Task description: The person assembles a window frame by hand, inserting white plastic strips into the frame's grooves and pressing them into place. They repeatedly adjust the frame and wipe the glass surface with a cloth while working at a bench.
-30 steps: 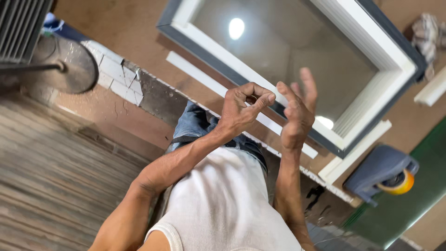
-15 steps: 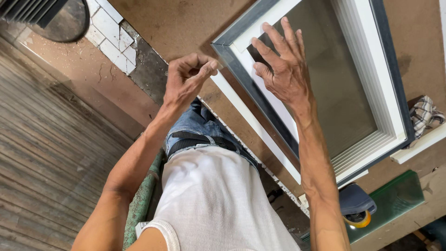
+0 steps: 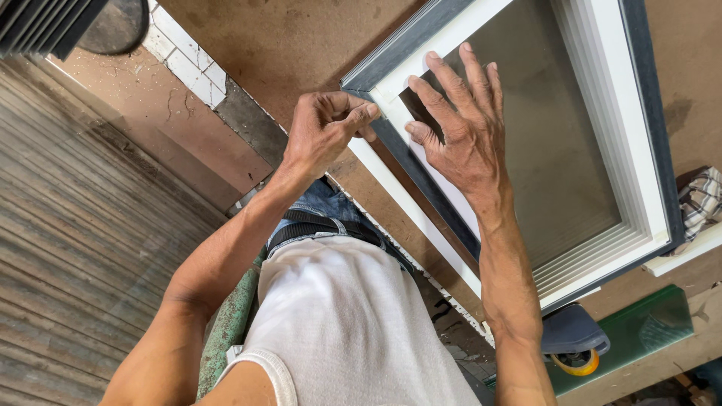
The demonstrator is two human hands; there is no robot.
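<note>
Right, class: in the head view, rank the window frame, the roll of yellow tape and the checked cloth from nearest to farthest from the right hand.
1. Window frame: under the right hand.
2. Checked cloth: far right edge.
3. Roll of yellow tape: bottom right, by the forearm.

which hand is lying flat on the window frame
The right hand, fingers spread flat over the frame's white corner and glass. The left hand is curled, pinching at the corner's edge.

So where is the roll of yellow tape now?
In the head view, the yellow tape roll lies at the lower right, under a grey-blue object, beside the green sheet and below the window frame.
</note>
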